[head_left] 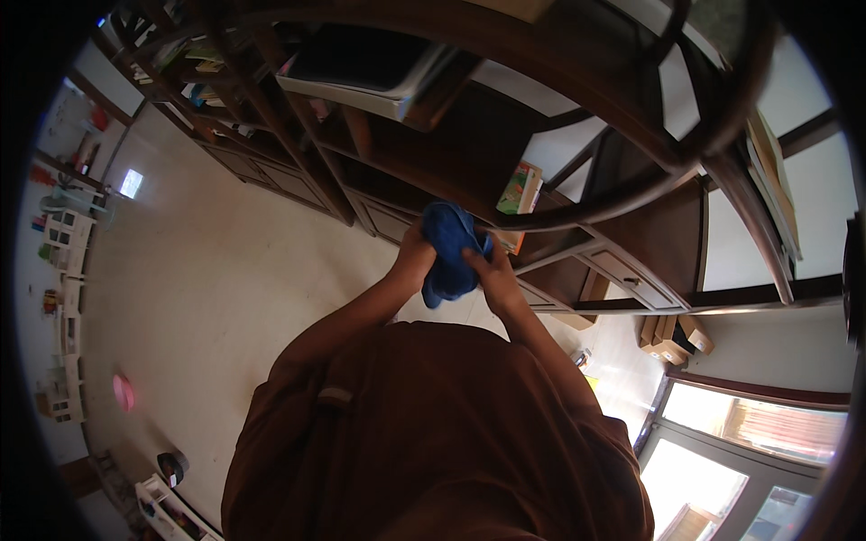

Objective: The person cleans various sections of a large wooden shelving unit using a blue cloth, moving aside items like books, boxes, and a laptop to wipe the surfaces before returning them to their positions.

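Blue cloth [450,245], partly behind fingers [475,261]

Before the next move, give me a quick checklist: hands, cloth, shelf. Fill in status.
1. Left hand holding the blue cloth: ok.
2. Right hand on the cloth too: ok, thumb at its front.
3. Cloth spread flat: not ok, it is bunched between the hands.
4. Cloth apart from the curved wooden rail: cannot tell, one view gives no sure gap.
5. Shelf area near the hands free of loose items: not ok, a green-covered book sits just beyond the right hand.
6. Drawer to the right pushed in: ok, looks shut.
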A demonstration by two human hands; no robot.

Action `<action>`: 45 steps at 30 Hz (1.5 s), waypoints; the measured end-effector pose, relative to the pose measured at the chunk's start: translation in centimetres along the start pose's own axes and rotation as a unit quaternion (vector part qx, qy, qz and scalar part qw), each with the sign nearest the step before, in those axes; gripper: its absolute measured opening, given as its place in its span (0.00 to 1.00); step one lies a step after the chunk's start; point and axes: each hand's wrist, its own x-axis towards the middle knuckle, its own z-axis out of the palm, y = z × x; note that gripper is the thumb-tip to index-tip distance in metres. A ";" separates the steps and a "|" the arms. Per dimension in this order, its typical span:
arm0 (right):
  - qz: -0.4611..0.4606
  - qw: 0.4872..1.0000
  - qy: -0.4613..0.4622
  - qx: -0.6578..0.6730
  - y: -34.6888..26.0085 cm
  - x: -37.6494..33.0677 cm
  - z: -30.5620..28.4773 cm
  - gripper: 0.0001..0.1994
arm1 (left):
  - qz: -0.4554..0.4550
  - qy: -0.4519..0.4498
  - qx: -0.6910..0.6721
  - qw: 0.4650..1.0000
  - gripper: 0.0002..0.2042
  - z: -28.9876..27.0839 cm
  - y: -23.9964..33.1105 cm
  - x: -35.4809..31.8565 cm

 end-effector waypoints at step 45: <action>0.331 0.829 0.407 -0.195 16.1 16.5 -12.5 0.26 | -0.058 -0.306 0.614 0.725 0.12 -8.4 -14.6 0.9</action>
